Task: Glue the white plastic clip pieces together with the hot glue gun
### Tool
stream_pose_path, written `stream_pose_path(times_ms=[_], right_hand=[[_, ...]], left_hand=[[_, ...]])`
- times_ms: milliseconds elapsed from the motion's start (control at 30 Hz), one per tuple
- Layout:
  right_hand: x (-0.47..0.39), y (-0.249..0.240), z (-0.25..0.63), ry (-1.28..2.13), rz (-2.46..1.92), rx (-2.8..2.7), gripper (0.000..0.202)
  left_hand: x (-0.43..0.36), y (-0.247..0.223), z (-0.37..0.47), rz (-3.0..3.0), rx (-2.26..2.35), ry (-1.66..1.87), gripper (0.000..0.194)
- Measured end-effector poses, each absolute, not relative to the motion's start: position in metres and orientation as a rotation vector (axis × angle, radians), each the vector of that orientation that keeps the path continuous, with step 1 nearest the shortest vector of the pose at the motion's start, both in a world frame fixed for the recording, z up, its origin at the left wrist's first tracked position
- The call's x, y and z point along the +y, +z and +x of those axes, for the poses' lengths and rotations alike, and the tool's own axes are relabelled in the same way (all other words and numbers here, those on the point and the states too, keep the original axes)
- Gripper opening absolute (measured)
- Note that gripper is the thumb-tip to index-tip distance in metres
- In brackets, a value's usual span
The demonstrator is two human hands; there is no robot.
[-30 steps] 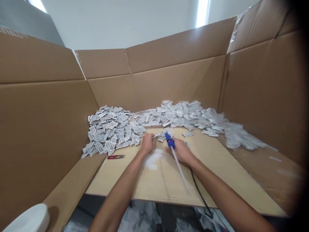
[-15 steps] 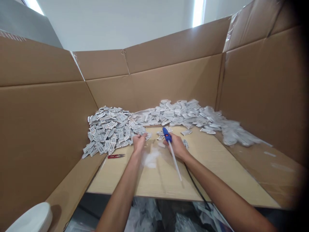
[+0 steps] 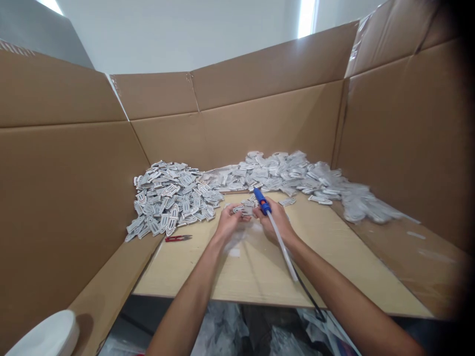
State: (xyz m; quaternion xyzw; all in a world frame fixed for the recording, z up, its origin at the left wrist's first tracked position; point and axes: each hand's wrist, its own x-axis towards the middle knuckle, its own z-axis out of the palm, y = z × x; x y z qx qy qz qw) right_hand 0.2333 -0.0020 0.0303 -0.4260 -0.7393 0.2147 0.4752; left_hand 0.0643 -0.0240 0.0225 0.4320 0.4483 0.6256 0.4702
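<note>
My right hand [image 3: 275, 220] is closed around a blue hot glue gun [image 3: 262, 201]; a long white glue stick [image 3: 282, 247] sticks out of its back end towards me. Its black cord trails down over the board's front edge. Close by on the left, my left hand [image 3: 229, 222] pinches a small grey-and-white flat piece [image 3: 240, 210]. The fingertips of both hands come near each other at this piece, and whether the right fingers touch it I cannot tell. Beneath the hands lies a thin clear plastic scrap [image 3: 234, 242] on the pale board [image 3: 178, 272].
A heap of grey-and-white pieces [image 3: 174, 193] rises at the left, with red thread snips [image 3: 178, 238] in front. Plastic-wrapped pieces [image 3: 282, 173] are piled along the back and right. Cardboard walls [image 3: 267, 118] enclose the board. A white round object [image 3: 48, 333] stands at lower left.
My left hand has moved right, away from the heap, and now has a piece in its fingers beside the right hand. The glue gun has tilted, its stick swinging to the right.
</note>
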Motion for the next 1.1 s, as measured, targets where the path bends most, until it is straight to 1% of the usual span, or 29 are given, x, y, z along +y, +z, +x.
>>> stream_pose_path(times_ms=[67,133,300,433,600,700,767,900,933,1033,1100], right_hand=[[-0.003,0.030,0.234,0.486,-1.036,-1.826,0.019],[-0.003,0.030,0.234,0.449,-1.028,-1.851,0.018],[-0.007,0.033,0.233,0.440,-1.026,-1.878,0.011],[-0.012,0.037,0.228,0.468,-1.067,-1.903,0.007],[-0.009,0.035,0.227,0.382,-1.126,-1.892,0.013],[-0.007,0.033,0.228,0.418,-1.132,-1.887,0.015],[-0.008,0.034,0.227,0.495,-1.119,-1.876,0.014],[-0.012,0.038,0.229,0.553,-1.055,-1.849,0.020],[-0.013,0.038,0.230,0.556,-1.025,-1.859,0.022],[-0.011,0.038,0.235,0.624,-0.982,-1.835,0.030],[-0.009,0.036,0.238,0.737,-1.009,-1.779,0.039]], left_hand=[[-0.025,0.021,0.067,1.089,1.076,1.496,0.035],[-0.025,0.019,0.069,1.147,1.059,1.472,0.037],[-0.022,0.012,0.073,1.286,1.053,1.507,0.034],[-0.024,0.006,0.080,1.346,1.142,1.574,0.030],[-0.026,0.002,0.083,1.295,1.221,1.624,0.026],[-0.026,0.002,0.083,1.222,1.167,1.625,0.027],[-0.027,0.003,0.083,1.169,1.109,1.605,0.033],[-0.027,0.006,0.082,1.141,1.034,1.570,0.054],[-0.027,0.007,0.081,1.136,1.036,1.576,0.057],[-0.026,0.012,0.073,1.119,1.111,1.601,0.052],[-0.025,0.015,0.067,1.109,1.165,1.606,0.048]])
